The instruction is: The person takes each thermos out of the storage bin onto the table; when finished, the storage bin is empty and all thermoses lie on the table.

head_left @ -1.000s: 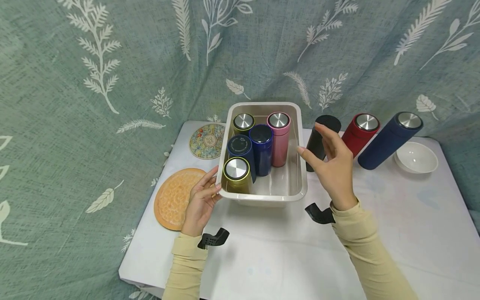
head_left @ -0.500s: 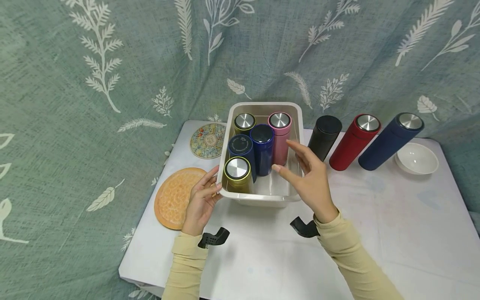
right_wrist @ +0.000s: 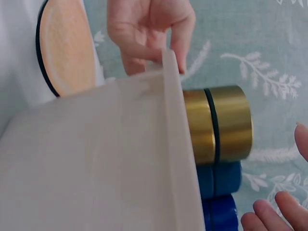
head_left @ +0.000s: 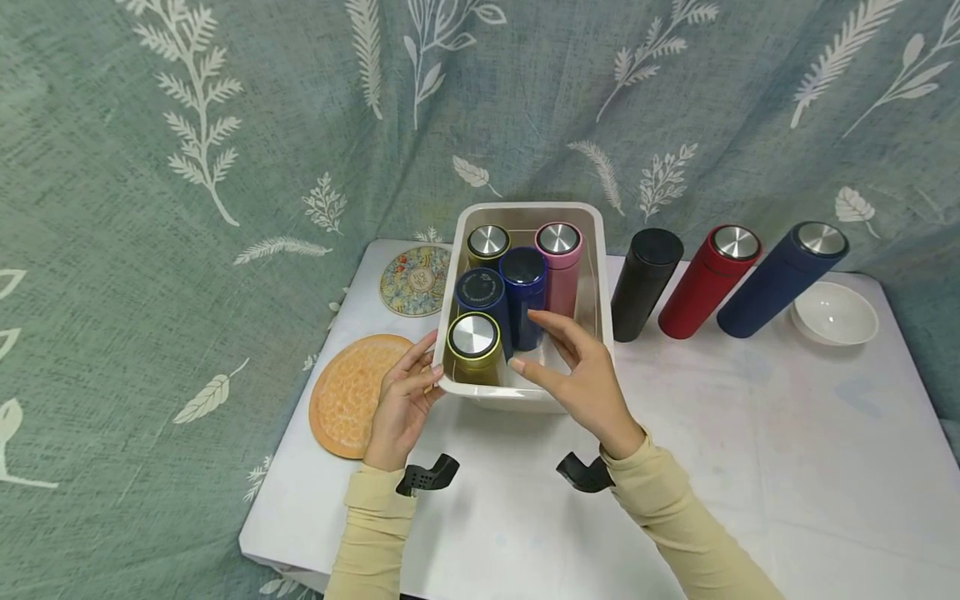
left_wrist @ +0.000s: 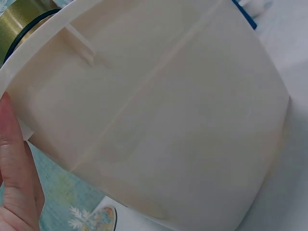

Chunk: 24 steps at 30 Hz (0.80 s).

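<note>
A cream plastic bin (head_left: 602, 275) holds several upright thermos bottles. Inside are a gold bottle (head_left: 474, 337) at the near left, a navy one (head_left: 480, 290) behind it, a glossy blue one (head_left: 523, 279), a pink one (head_left: 561, 271) and another gold-toned bottle (head_left: 488, 243) at the back. My left hand (head_left: 401, 412) grips the bin's near-left rim between thumb and fingers, as the right wrist view also shows. Over the bin's near right part, my right hand (head_left: 581, 387) is spread, thumb and fingers apart, holding nothing. Its fingertips are close to the glossy blue bottle; contact cannot be told.
Right of the bin stand a black bottle (head_left: 647, 283), a red bottle (head_left: 708, 287) and a tall navy bottle (head_left: 780, 283). A white bowl (head_left: 834, 317) sits beyond them. Left lie a round orange mat (head_left: 348, 400) and a patterned round mat (head_left: 412, 282). A green curtain (head_left: 300, 125) hangs behind.
My right hand has moved left and nearer, from beside the black bottle to over the bin, its fingers staying apart. The left hand, bin and bottles look unmoved.
</note>
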Motion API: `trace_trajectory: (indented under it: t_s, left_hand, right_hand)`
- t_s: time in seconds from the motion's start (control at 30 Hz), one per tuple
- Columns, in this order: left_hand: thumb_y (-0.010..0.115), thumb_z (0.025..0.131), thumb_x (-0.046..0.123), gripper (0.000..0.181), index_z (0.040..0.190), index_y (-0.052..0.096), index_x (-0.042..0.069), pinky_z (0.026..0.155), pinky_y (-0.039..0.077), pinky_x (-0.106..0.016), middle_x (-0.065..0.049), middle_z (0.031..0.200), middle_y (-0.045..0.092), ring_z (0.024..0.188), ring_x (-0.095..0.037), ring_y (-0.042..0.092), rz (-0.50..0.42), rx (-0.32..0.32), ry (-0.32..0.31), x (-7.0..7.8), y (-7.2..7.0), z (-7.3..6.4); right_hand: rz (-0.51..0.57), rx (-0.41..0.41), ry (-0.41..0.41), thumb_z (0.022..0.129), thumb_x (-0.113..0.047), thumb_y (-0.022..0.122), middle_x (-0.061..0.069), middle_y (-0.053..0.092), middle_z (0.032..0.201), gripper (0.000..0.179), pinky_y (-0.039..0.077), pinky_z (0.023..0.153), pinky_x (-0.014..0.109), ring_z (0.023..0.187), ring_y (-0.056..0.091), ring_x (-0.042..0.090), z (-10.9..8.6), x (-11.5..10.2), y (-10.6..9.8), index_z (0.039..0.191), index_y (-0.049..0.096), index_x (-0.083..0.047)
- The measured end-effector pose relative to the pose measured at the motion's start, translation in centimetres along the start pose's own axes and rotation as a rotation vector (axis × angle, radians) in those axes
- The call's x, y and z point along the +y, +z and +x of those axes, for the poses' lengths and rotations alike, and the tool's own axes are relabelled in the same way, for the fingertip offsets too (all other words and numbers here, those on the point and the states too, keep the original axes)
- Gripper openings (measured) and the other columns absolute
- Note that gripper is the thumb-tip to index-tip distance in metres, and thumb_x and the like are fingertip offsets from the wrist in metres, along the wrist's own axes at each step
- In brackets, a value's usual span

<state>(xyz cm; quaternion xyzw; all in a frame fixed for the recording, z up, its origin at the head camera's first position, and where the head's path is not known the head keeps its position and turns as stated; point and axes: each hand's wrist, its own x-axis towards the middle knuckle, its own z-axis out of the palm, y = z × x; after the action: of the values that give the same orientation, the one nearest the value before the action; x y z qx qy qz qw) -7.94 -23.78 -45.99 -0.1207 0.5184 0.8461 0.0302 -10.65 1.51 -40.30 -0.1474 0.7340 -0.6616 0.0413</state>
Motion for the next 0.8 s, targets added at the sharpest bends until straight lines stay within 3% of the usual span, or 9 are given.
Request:
trace_trajectory:
  t_s: [0.2, 0.8]
  left_hand:
    - [0.05, 0.095, -0.008, 0.058, 0.151, 0.042, 0.006, 0.073, 0.058, -0.019, 0.003, 0.111, 0.066, 0.093, -0.007, 0.066, -0.004, 0.005, -0.003, 0.0, 0.1, 0.0]
    - [0.051, 0.096, -0.006, 0.058, 0.151, 0.043, 0.008, 0.075, 0.058, -0.019, 0.003, 0.113, 0.066, 0.095, -0.007, 0.066, 0.015, 0.001, -0.006, 0.0, 0.0, 0.0]
  right_hand:
    - [-0.015, -0.041, 0.016, 0.082, -0.011, 0.082, 0.007, 0.056, 0.146, 0.062, 0.034, 0.123, 0.041, 0.144, 0.047, 0.024, -0.1, 0.5, 1.0, 0.139, 0.056, -0.011]
    - [-0.051, -0.05, 0.04, 0.08, -0.019, 0.085, 0.005, 0.057, 0.145, 0.066, 0.038, 0.12, 0.042, 0.141, 0.05, 0.024, 0.9, 1.3, 3.1, 0.139, 0.057, -0.015]
